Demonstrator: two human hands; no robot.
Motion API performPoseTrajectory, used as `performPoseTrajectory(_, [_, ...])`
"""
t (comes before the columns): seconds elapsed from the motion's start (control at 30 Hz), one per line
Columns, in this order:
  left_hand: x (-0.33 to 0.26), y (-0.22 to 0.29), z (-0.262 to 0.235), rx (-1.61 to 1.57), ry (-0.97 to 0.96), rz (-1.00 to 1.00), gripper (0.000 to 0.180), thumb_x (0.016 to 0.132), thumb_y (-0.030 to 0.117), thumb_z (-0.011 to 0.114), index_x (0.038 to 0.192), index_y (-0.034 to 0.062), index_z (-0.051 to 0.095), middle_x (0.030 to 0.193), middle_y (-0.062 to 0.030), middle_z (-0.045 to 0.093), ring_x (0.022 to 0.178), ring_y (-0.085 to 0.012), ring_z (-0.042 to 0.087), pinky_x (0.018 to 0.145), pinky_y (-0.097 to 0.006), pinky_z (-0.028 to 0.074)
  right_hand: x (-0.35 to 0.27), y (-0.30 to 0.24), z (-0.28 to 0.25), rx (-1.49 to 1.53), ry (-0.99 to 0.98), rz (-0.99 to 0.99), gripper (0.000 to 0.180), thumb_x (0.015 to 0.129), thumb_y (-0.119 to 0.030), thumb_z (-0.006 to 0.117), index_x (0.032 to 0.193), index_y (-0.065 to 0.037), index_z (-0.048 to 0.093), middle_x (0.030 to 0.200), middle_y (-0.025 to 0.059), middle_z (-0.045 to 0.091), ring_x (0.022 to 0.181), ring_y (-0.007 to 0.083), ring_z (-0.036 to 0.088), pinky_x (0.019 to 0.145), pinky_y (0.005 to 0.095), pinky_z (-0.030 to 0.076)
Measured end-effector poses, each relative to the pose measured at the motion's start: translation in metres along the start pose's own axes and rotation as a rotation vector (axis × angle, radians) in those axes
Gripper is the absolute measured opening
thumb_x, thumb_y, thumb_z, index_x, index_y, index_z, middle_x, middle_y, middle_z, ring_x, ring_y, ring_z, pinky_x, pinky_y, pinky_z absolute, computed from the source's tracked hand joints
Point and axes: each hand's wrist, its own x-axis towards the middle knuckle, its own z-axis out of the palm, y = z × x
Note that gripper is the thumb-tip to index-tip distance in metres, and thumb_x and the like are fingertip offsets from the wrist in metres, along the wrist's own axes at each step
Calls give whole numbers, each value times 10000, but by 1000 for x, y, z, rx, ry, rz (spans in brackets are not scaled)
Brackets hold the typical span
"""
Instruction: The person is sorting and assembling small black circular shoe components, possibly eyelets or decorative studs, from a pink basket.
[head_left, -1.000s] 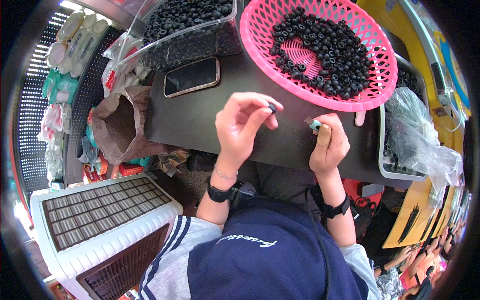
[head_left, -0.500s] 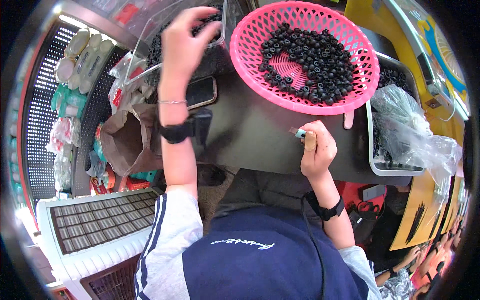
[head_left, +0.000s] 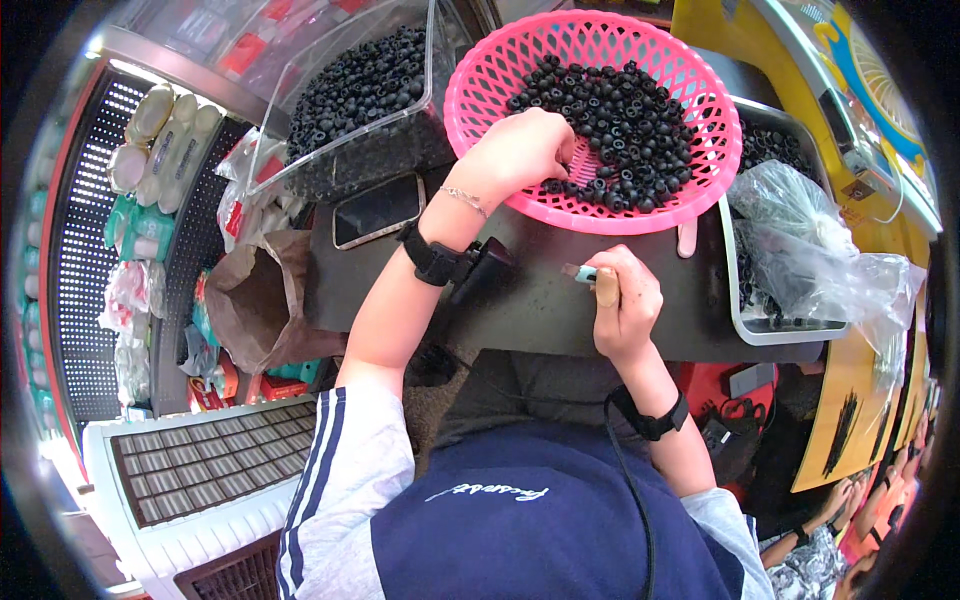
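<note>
My left hand (head_left: 528, 150) reaches over the near-left rim of a pink lattice basket (head_left: 472, 70). Its fingers curl down together at the edge of a heap of small round black plastic parts (head_left: 640, 120); their tips are partly hidden, and I cannot make out what they pinch. In front of the basket, above the dark table, my right hand (head_left: 630, 300) is closed round a small light-blue tool (head_left: 587, 274) with a flat brownish tip pointing left. A tan cover wraps the right thumb. Many of the black parts are hollow, like little caps or rings.
A clear plastic bin (head_left: 437, 60) of black parts stands left of the basket, with a phone (head_left: 378, 211) before it. A grey-white tray (head_left: 790, 338) under a plastic bag (head_left: 800, 225) sits on the right. A brown paper bag (head_left: 262, 300) stands by the table's left edge.
My left hand has come from above the clear bin, right and down into the pink basket, and its fingers have closed in. My right hand has stayed nearly in place, still holding the light-blue tool.
</note>
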Motion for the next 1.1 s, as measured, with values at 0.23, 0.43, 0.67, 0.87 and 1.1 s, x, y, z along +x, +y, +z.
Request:
performPoseTrajectory(0.23, [-32, 32, -17, -258, 465, 113, 202, 773, 55, 694, 960, -9, 651, 891, -99, 624, 808, -178, 654, 739, -278, 550, 1, -6, -3, -38, 66, -34, 103, 859, -86, 575, 918, -3, 563, 762, 109, 591, 645, 274, 556, 594, 368, 434])
performPoseTrajectory(0.43, [-117, 80, 14, -772, 693, 46, 271, 731, -128, 653, 988, -42, 635, 1054, -112, 540, 891, -163, 619, 757, -244, 553, -2, 3, 2, -88, 83, -179, 219, 819, -80, 652, 1008, -20, 558, 831, 106, 627, 698, 278, 564, 648, 378, 437])
performPoseTrajectory(0.67, [-150, 72, 45, -1151, 644, 12, 265, 812, -92, 603, 1075, -73, 581, 1101, -140, 515, 876, -213, 637, 740, -298, 562, -1, 0, 6, -120, -7, -266, 347, 734, -50, 719, 1067, -33, 622, 830, 97, 633, 648, 238, 613, 548, 316, 487])
performPoseTrajectory(0.87, [-146, 59, 57, -1330, 637, 44, 255, 872, 39, 624, 1097, -71, 577, 1125, -132, 510, 926, -200, 608, 730, -312, 562, 5, -6, 3, -218, -78, -331, 366, 647, -81, 738, 1010, -56, 696, 851, 59, 631, 651, 195, 595, 547, 290, 447])
performPoseTrajectory(1.1, [-146, 54, 61, -1400, 577, 82, 252, 864, -59, 586, 1116, -64, 590, 1157, -126, 515, 989, -197, 596, 811, -316, 567, 5, -7, 3, -253, -74, -336, 375, 643, -81, 740, 1015, -65, 696, 863, 52, 626, 652, 186, 582, 551, 288, 436])
